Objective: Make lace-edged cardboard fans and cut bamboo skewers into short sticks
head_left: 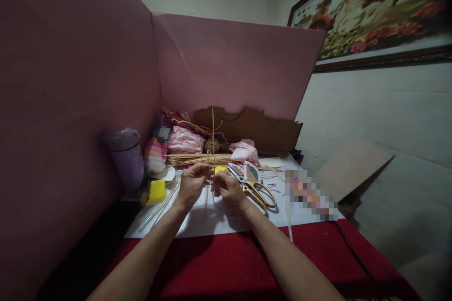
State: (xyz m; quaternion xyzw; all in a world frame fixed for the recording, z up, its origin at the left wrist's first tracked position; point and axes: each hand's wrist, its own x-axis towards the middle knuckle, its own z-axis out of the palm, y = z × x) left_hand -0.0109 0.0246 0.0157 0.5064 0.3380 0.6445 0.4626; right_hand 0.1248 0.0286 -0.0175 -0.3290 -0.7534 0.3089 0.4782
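Both of my hands meet over a white sheet (215, 218) on the red table. My left hand (192, 182) and my right hand (229, 189) are closed in pinches around thin pale straw strips (213, 141) that stand upright between them, one strip rising well above the fingers. A flat bundle of the same straw strips (197, 158) lies just behind my hands. Gold-handled scissors (254, 190) rest on the sheet right beside my right hand.
A purple lidded cup (126, 156) stands at the left by the pink partition (70, 103). A yellow block (157, 191), pink cloth (185, 142), a twine ball (212, 145) and a cardboard piece (254, 129) crowd the back. A black cable (353, 254) crosses the red tablecloth (226, 263).
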